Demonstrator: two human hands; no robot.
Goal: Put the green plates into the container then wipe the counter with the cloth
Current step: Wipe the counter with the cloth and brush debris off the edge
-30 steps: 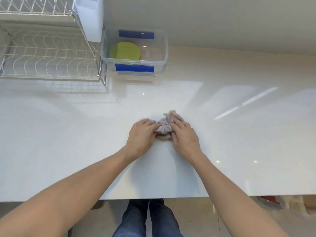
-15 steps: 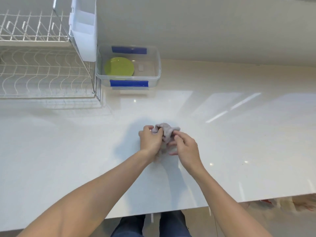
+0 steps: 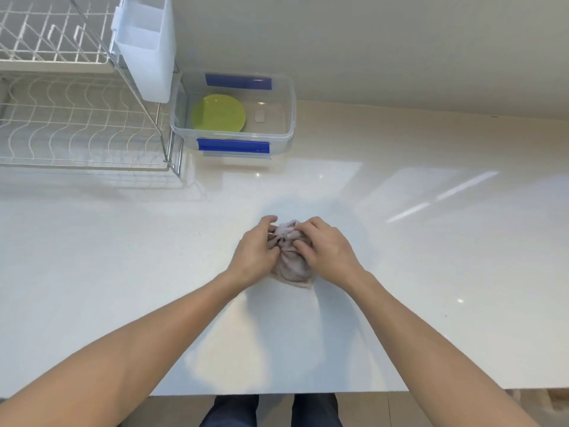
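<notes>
Hands, left [image 3: 257,252] and right [image 3: 328,252], clutch bunched cloth [image 3: 291,263] on counter [image 3: 123,257].

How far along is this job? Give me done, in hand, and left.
Done: a green plate lies in the clear container; none shows on the counter. In hand: the left hand and right hand bunch the cloth on the counter. Left: the wiping itself.
</notes>
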